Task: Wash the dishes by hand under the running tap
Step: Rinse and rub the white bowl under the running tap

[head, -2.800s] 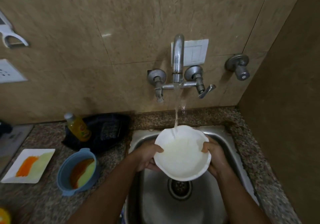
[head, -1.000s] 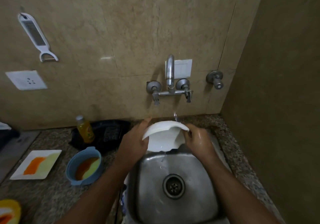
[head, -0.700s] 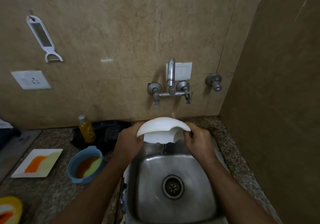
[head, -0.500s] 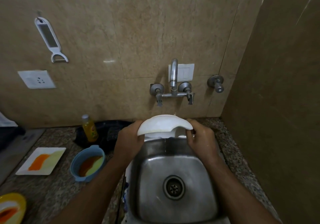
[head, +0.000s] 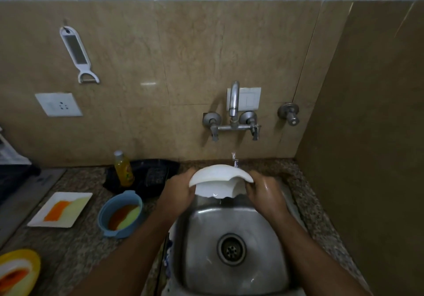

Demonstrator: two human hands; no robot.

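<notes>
A white bowl [head: 218, 182] is tipped on its side above the back of the steel sink [head: 236, 233], its opening facing down and towards me. My left hand [head: 177, 190] grips its left rim and my right hand [head: 263, 192], wet, grips its right rim. Water drips from the bowl's lower edge into the sink. The wall tap [head: 234, 103] stands above it, with only a thin broken trickle [head: 234, 158] falling onto the bowl's back.
On the granite counter to the left stand a blue bowl [head: 120, 213] with orange and green residue, a white square plate [head: 60, 208] likewise smeared, a yellow plate [head: 16, 270], a yellow bottle [head: 123, 169] and a black tray [head: 146, 176]. A side wall closes off the right.
The bowl went from upright under a full stream to tipped on its side, draining. The tap's flow has thinned to a trickle. Over the last second both hands hardly moved.
</notes>
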